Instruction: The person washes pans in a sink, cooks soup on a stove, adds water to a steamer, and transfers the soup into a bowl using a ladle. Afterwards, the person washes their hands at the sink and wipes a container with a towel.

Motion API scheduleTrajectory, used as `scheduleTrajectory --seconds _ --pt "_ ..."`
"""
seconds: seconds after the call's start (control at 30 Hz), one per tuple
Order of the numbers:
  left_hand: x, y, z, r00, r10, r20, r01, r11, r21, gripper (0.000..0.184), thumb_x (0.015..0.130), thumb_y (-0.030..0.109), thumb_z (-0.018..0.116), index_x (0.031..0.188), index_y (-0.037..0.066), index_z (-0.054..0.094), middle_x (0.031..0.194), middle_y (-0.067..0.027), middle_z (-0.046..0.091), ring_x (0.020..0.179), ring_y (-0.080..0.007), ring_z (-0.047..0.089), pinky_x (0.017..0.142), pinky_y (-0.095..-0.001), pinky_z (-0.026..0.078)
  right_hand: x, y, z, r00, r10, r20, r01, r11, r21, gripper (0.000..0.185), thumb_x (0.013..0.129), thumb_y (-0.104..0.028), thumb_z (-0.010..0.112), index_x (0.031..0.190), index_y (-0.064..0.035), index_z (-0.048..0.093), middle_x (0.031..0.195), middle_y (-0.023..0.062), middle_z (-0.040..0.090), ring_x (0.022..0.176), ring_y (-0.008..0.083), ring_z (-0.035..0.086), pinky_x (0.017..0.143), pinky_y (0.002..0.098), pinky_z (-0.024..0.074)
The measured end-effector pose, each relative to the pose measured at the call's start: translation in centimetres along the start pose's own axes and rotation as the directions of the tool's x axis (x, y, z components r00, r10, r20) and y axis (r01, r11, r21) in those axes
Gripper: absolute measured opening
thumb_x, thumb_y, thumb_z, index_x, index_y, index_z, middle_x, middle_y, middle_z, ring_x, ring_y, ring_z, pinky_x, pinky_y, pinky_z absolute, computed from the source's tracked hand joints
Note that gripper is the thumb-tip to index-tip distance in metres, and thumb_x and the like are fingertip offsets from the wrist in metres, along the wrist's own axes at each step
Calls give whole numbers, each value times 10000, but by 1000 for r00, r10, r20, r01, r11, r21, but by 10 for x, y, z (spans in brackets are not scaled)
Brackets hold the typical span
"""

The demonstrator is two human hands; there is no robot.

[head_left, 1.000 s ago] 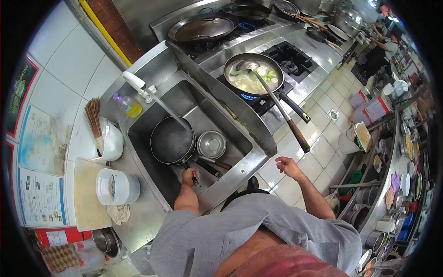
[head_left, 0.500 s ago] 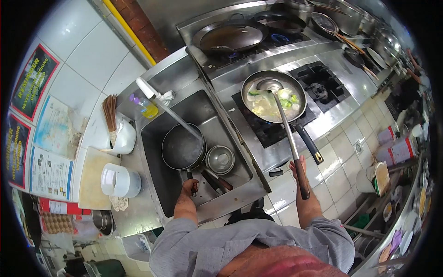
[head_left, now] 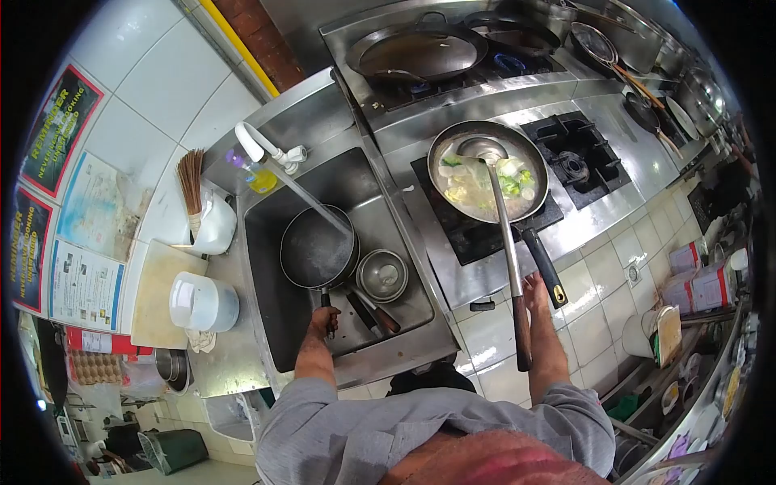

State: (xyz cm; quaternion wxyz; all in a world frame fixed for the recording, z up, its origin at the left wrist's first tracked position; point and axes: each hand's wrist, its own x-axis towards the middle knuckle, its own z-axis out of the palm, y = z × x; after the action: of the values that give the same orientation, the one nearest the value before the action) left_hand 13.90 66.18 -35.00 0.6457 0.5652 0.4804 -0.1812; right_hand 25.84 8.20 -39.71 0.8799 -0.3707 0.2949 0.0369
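My left hand [head_left: 322,321] is wrapped round the handle of a dark saucepan [head_left: 311,257] in the sink [head_left: 372,174]. Water from the white faucet [head_left: 252,144] runs into this pan. Beside it in the sink are a metal bowl [head_left: 382,276] and dark-handled utensils [head_left: 372,313]. On the stove, a frying pan [head_left: 489,207] holds pale broth with green and white pieces. A ladle [head_left: 501,214] rests in it, its long handle sticking out towards me. My right hand [head_left: 536,293] is beneath the ladle and pan handles, near the stove's front edge, fingers stretched out and partly hidden.
A bare burner [head_left: 572,164] lies right of the frying pan. Behind stands a large wok [head_left: 418,58], with a blue flame [head_left: 509,65] to its right. A white tub [head_left: 204,301] and a cutting board [head_left: 166,303] are left of the sink. Tins [head_left: 711,288] stand at the far right.
My right hand has moved forward, closer to the stove's front edge. My left hand still grips the saucepan, which stays under the water. The whole view has shifted slightly.
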Motion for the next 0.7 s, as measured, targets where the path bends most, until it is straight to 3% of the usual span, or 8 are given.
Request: scheduleTrajectory --seconds 0.23,0.3,0.43,0.47,0.7 --pt "1 1 1 1000 7 -6 -7 1000 16 136 715 22 577 651 57 462 516 -26 415 410 -146 409 403 -312 376 55 18 -34 999 -26 -37 26 1000 9 160 842 -240 549 806 -90 506 729 29 486 685 181 480 631 309 426" --pt "-1 1 2 1000 24 -18 -24 999 30 156 713 26 580 629 65 455 505 -28 419 405 -148 411 401 -313 377 61 20 -40 989 -124 -77 130 988 81 175 839 -238 556 759 -93 501 705 27 482 647 171 475 625 314 426" --pt "-3 2 3 1000 16 -16 -16 1000 10 173 711 33 586 612 73 450 497 -29 420 401 -148 412 400 -314 379 83 22 -59 979 -202 15 195 960 199 198 838 -227 572 688 -129 486 667 12 487 614 147 480 623 321 426" --pt "-4 2 3 1000 12 -22 -11 1000 15 171 711 34 586 615 74 451 497 -27 419 401 -146 411 401 -313 379 117 35 -94 982 -181 44 165 955 247 183 844 -226 562 707 -125 494 692 13 495 642 153 485 627 322 425" --pt "-2 1 1 1000 10 -5 -10 1000 3 172 711 33 583 612 81 451 498 -19 420 402 -139 412 408 -307 382 108 32 -81 977 -197 -78 206 971 120 138 858 -248 520 869 -111 533 837 21 542 811 161 505 721 304 425"
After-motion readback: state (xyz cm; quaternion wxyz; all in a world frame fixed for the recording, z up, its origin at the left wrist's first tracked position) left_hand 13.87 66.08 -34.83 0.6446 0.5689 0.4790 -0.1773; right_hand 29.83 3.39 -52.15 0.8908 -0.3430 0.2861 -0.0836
